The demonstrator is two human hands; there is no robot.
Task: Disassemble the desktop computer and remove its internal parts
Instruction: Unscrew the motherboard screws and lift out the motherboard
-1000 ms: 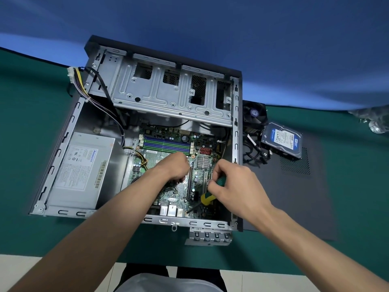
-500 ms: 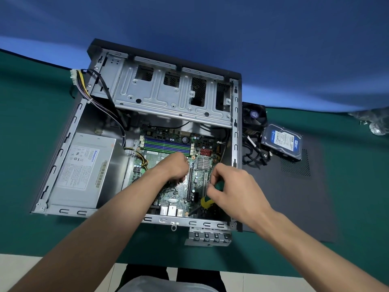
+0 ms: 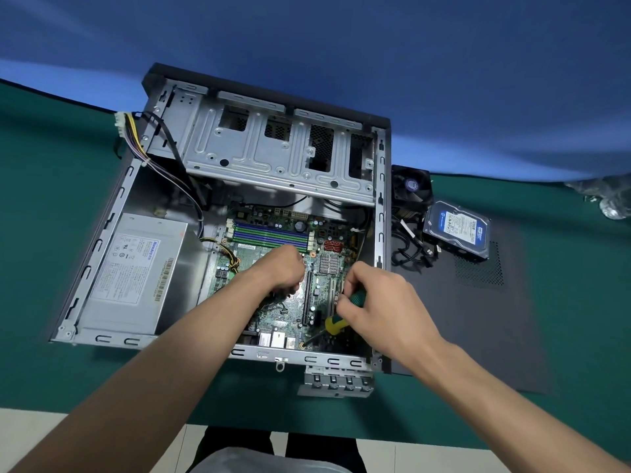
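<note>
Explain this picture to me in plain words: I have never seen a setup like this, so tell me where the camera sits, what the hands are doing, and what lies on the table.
There is no robot here. A person wears a camera on the head, so the view looks down along both bare arms.

On the green table lies an open computer case, its side panel laid flat to the right. Inside are the green motherboard and, on the left, a silver power supply.

The right hand grips a green and yellow screwdriver, whose tip meets a screw near the board's front edge. The left hand rests curled on the board; whether it holds anything is hidden.

Parts outside the case sit on the panel: a hard drive and a cooling fan with cables.
</note>
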